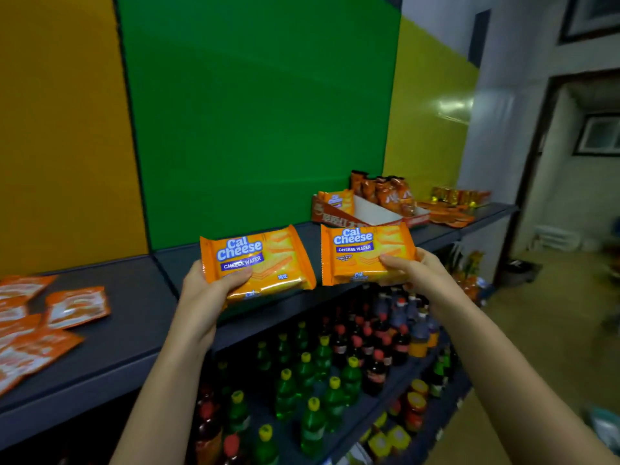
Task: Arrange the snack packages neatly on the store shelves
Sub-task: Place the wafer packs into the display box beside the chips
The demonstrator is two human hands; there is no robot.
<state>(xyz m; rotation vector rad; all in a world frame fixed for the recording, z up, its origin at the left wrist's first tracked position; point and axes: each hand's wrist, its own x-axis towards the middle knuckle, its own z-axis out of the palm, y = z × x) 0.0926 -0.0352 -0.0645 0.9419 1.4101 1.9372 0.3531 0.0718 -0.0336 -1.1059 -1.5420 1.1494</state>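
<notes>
Two Cal Cheese wafer packs held side by side at the front edge of the top shelf.

Far left on the dark shelf (134, 317): loose orange-and-white sachets (78, 307) lying flat, scattered at mixed angles. Left hand (208, 290) is clamped on the left Cal Cheese pack (265, 260), thumb on the printed face, other fingers hidden behind; pack faces the camera, long axis roughly horizontal, tilted up slightly to the right. Right hand (419, 273) is clamped on the right Cal Cheese pack (362, 253) the same way, thumb in front; its long axis is near level, label upright. The two packs are just beside each other, apart. Behind, further right: an open cardboard display tray (335, 218) holding one upright Cal Cheese pack at its left end, white interior otherwise bare; orange snack bags (389, 193) stand just beside it. Lower shelf: bottles (322, 374) in rows, green with yellow caps, dark with red caps.
</notes>
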